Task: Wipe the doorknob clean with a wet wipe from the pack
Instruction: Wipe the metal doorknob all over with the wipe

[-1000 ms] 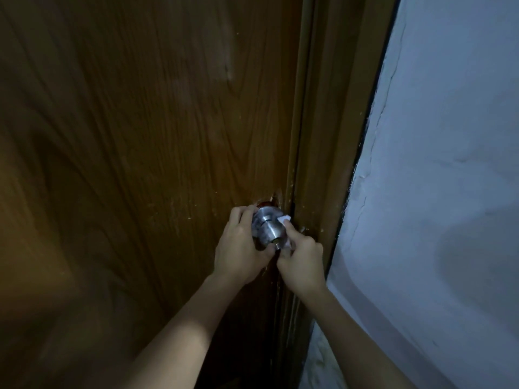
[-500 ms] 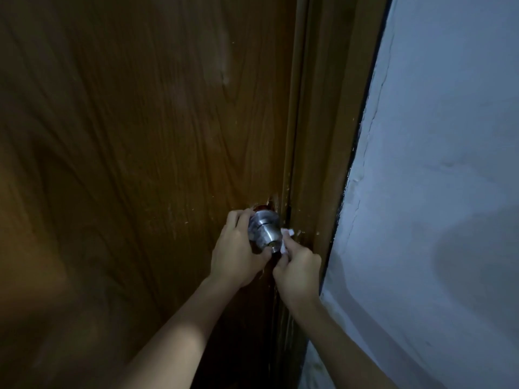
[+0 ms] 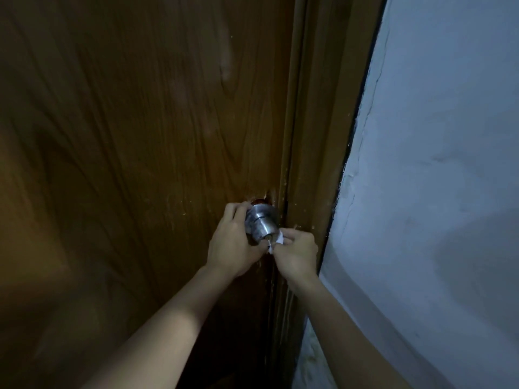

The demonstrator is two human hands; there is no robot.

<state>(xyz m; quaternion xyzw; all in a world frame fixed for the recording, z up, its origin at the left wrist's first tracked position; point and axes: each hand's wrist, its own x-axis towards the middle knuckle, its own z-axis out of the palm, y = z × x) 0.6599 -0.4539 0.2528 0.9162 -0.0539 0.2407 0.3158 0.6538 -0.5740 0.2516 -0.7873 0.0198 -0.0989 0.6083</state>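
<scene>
Left hand [image 3: 233, 242]: I keep it wrapped around the doorknob's [image 3: 262, 224] left side, fingers curled over the top, thumb under the face, steadying it.
Right hand [image 3: 297, 252]: I hold it pinched shut on the wet wipe [image 3: 278, 239], a small white wad touching the knob's lower right edge.
Change: a second ago the wipe sat higher on the right flank; it now rides lower, near the keyhole face.
Meaning: I judge wiping well under way, working around the rim; the left side under my fingers likely remains.
Surroundings: brown wooden door [image 3: 140, 136], frame [image 3: 317, 136] just right, pale wall [image 3: 435, 164] beyond.
Pack: not in view.
</scene>
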